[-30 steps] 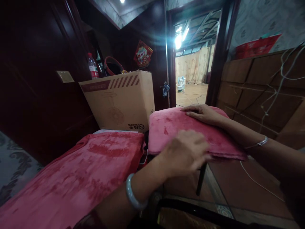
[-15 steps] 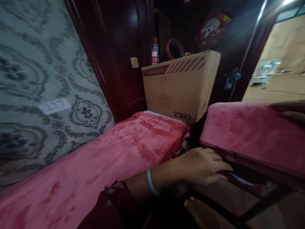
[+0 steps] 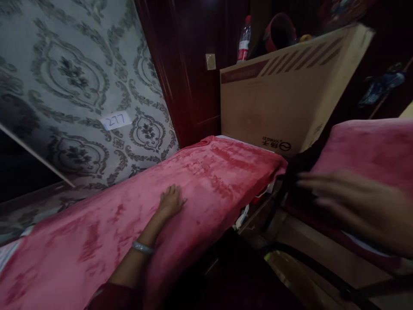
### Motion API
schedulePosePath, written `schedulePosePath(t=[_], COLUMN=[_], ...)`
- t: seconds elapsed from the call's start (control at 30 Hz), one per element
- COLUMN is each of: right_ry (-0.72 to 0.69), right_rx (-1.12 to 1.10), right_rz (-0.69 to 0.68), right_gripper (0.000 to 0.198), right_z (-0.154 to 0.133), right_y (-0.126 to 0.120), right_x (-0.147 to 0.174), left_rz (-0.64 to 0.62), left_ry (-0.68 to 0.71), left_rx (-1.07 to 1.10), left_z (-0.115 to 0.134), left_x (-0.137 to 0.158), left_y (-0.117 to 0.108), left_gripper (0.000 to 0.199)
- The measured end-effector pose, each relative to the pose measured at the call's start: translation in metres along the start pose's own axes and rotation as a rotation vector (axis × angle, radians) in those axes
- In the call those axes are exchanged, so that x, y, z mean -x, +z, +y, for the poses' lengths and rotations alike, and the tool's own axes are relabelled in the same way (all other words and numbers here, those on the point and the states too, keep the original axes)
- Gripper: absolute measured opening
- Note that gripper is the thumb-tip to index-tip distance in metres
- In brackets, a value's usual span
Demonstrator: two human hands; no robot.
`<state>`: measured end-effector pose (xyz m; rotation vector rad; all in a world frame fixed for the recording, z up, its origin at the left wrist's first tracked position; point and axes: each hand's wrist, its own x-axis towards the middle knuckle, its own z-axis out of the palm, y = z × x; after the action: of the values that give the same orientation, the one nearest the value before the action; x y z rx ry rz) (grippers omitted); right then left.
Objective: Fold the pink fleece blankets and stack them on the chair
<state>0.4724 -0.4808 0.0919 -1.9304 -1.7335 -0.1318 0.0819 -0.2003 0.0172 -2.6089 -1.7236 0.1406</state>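
My left hand (image 3: 171, 201) lies palm down, fingers spread, on a pink plush cover (image 3: 200, 189) draped over a long surface along the wall. A pale bangle (image 3: 142, 247) circles that wrist. My right hand (image 3: 361, 202), blurred by motion, hovers at the right with fingers stretched out and thumb apart. Nothing shows in its grip. Behind it is a pink plush-covered block (image 3: 374, 146), partly hidden by the hand and cut off by the frame edge; whether they touch I cannot tell.
A large cardboard box (image 3: 274, 94) stands behind the cover's far end. Behind it are a red-capped bottle (image 3: 244, 41) and a dark red round container (image 3: 280, 32). A black curved bar (image 3: 309, 262) crosses the lower right. A label reading 277 (image 3: 116, 120) sticks to the patterned wall.
My left hand has left the pink block's lower edge and moved left onto the pink cover. My right hand has come lower and closer from the block's top. The view has turned left.
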Motion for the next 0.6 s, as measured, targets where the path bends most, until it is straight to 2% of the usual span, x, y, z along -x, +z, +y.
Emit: schedulePosePath(t=[0.07, 0.1, 0.17, 0.27, 0.4, 0.5, 0.6], right_ry=[-0.364, -0.449, -0.52, -0.551, -0.526, -0.534, -0.49], right_rx=[-0.121, -0.159, -0.235, -0.316, -0.312, -0.24, -0.135], right_rz=[-0.161, -0.231, -0.249, -0.268, -0.265, -0.269, -0.308], right_gripper=[0.04, 0.041, 0.042, 0.043, 0.053, 0.057, 0.059], right_z=[-0.028, -0.04, -0.059, -0.079, -0.105, -0.125, -0.136], right_y=[0.042, 0.064, 0.109, 0.175, 0.253, 0.298, 0.33], right_x=[-0.016, -0.027, -0.053, -0.099, -0.154, -0.176, -0.18], left_rz=[-0.002, -0.001, 0.006, 0.011, 0.062, 0.082, 0.117], left_ry=[-0.084, -0.119, -0.187, -0.257, -0.228, -0.22, -0.204], left_rx=[-0.032, -0.042, -0.055, -0.039, 0.013, 0.07, 0.14], left_z=[-0.016, -0.022, -0.033, -0.049, -0.06, -0.057, -0.054], left_x=[0.012, 0.018, 0.031, 0.048, 0.068, 0.078, 0.083], left_y=[0.007, 0.012, 0.023, 0.041, 0.054, 0.058, 0.062], left_gripper=[0.069, 0.07, 0.072, 0.071, 0.063, 0.062, 0.063])
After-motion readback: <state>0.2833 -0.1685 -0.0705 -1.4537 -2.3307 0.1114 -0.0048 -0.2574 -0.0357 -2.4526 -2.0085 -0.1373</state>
